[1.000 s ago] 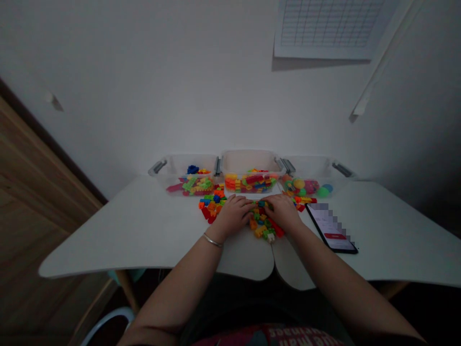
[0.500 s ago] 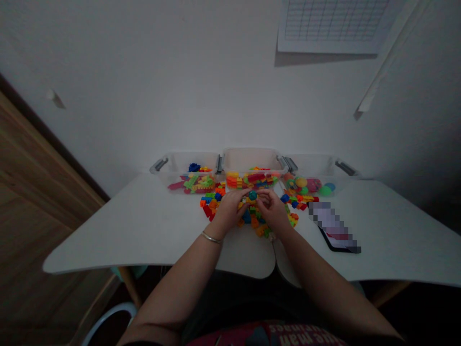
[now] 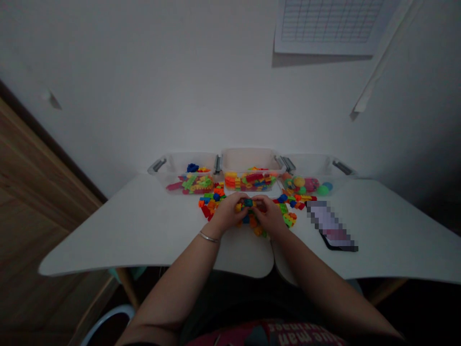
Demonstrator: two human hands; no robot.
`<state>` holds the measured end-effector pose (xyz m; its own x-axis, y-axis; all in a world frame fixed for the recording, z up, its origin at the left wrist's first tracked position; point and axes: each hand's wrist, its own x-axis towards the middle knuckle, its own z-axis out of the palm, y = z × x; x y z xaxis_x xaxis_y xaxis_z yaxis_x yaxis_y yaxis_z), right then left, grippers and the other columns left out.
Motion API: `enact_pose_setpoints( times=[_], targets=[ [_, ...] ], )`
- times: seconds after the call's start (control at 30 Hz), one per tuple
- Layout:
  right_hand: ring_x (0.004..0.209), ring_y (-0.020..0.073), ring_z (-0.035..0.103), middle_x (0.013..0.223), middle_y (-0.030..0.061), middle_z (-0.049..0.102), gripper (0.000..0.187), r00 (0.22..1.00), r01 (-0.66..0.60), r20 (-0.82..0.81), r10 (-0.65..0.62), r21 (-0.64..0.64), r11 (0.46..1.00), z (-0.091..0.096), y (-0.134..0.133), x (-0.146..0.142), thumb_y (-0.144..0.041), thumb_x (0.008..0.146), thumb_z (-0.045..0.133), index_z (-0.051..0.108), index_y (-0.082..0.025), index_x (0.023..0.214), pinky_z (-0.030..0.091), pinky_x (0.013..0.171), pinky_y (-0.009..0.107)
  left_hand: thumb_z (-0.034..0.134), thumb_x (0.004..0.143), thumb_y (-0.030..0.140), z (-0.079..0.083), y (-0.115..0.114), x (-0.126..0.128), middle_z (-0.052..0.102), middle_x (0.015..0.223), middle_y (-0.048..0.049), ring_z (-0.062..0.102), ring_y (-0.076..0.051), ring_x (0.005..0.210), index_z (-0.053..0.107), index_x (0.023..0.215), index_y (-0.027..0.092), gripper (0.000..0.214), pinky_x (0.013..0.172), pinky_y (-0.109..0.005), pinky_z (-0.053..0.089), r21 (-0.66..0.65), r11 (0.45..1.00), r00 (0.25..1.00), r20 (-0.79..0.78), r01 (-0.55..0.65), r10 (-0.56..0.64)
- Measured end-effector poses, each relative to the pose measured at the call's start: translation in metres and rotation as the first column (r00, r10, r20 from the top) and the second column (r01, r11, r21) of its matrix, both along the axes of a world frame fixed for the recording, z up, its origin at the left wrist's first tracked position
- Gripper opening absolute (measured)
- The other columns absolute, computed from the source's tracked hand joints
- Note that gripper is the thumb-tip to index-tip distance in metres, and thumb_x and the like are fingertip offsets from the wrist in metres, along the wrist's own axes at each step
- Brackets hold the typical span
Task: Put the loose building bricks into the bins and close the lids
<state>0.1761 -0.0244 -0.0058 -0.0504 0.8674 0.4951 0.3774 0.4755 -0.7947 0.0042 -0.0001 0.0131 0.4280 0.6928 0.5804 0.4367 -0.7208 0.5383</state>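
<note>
Between my two hands is a small teal, roundish toy piece (image 3: 248,203) with yellow parts beside it; its exact kind is too small to make out. My left hand (image 3: 229,210) has its fingers closed on the left side of it. From the right, my right hand (image 3: 269,214) pinches it with thumb and fingers. Both hands are just over a pile of colourful toy building blocks (image 3: 289,220), in red, orange, yellow, green and blue. My hands hide the middle of this pile.
Behind the pile stand three clear plastic bins: a left bin (image 3: 173,166) and a middle bin (image 3: 252,158) with blocks, and a right bin (image 3: 313,163) with balls. A phone (image 3: 333,228) lies on the white table (image 3: 144,235) at right. The wall rises behind.
Both hands have lowered slightly towards the block pile with the teal piece. The piece looks turned and is more covered by the fingers. The view has shifted a little.
</note>
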Motion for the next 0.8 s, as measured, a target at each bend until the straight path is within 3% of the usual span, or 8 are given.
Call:
enact_pose_setpoints(
  times=[0.13,0.3,0.37,0.47,0.57,0.67,0.8],
  targets=[
    [0.092,0.0202,0.068,0.099,0.0054,0.068,0.018,0.994,-0.052,-0.095,0.048,-0.043,0.998,0.000,0.001,0.000,-0.027,0.080,0.058,0.059,-0.023,0.097,0.055,0.084,0.038,0.059,0.073,0.010,0.000,0.000,-0.001,0.065,0.089,-0.0031,0.062,-0.016,0.082,0.057,0.095,0.018,0.023,0.077,-0.030,0.052,-0.053,0.998,0.997,0.073,-0.022,0.026],
    [0.095,0.0203,0.067,0.104,0.0058,0.067,0.023,0.978,-0.072,-0.201,0.060,-0.054,0.996,-0.001,0.000,0.000,-0.032,0.079,0.059,0.060,-0.024,0.101,0.055,0.086,0.037,0.058,0.075,0.011,-0.001,0.001,-0.001,0.066,0.091,-0.0040,0.064,-0.017,0.087,0.055,0.096,0.019,0.022,0.080,-0.032,0.053,-0.068,0.995,0.989,0.129,-0.068,0.077],
    [0.091,0.0203,0.067,0.103,0.0057,0.068,0.027,0.975,-0.058,-0.220,0.041,-0.070,0.996,-0.001,0.000,0.000,-0.035,0.080,0.058,0.061,-0.025,0.105,0.056,0.082,0.037,0.058,0.076,0.011,-0.001,0.000,-0.001,0.067,0.095,-0.0048,0.065,-0.016,0.089,0.056,0.103,0.019,0.028,0.083,-0.032,0.054,-0.062,0.995,0.988,0.122,-0.084,0.091],
    [0.075,0.0197,0.066,0.085,0.0036,0.069,0.031,0.976,-0.007,-0.219,-0.017,-0.108,0.994,0.004,0.003,0.004,-0.040,0.084,0.055,0.061,-0.025,0.110,0.057,0.068,0.035,0.056,0.079,0.011,0.001,-0.001,-0.003,0.067,0.108,-0.0072,0.065,-0.017,0.095,0.053,0.119,0.018,0.041,0.088,-0.033,0.054,-0.015,0.991,0.985,0.109,-0.133,0.134],
    [0.072,0.0196,0.064,0.084,0.0048,0.068,0.034,0.967,0.156,-0.201,-0.156,-0.018,0.988,0.019,0.015,0.017,-0.042,0.083,0.055,0.063,-0.022,0.109,0.055,0.065,0.034,0.054,0.081,0.011,0.004,-0.001,-0.007,0.067,0.113,-0.0086,0.064,-0.019,0.102,0.056,0.119,0.018,0.039,0.093,-0.035,0.052,0.055,0.987,0.987,0.050,-0.154,0.151],
    [0.089,0.0218,0.063,0.108,0.0107,0.066,0.036,0.947,0.302,-0.169,-0.275,0.164,0.939,0.040,0.033,0.035,-0.044,0.084,0.054,0.063,-0.019,0.109,0.053,0.077,0.036,0.053,0.081,0.012,0.005,0.000,-0.010,0.068,0.110,-0.0098,0.064,-0.021,0.103,0.060,0.115,0.016,0.034,0.093,-0.037,0.052,0.109,0.983,0.989,0.014,-0.145,0.144],
    [0.091,0.0227,0.062,0.107,0.0117,0.066,0.034,0.913,0.385,0.035,-0.407,0.262,0.885,0.066,0.056,0.051,-0.039,0.086,0.052,0.065,-0.018,0.110,0.051,0.081,0.037,0.053,0.082,0.014,0.003,0.002,-0.014,0.069,0.109,-0.0107,0.064,-0.022,0.102,0.060,0.114,0.015,0.033,0.091,-0.038,0.051,0.144,0.976,0.987,0.010,-0.161,0.162]
  ],
)
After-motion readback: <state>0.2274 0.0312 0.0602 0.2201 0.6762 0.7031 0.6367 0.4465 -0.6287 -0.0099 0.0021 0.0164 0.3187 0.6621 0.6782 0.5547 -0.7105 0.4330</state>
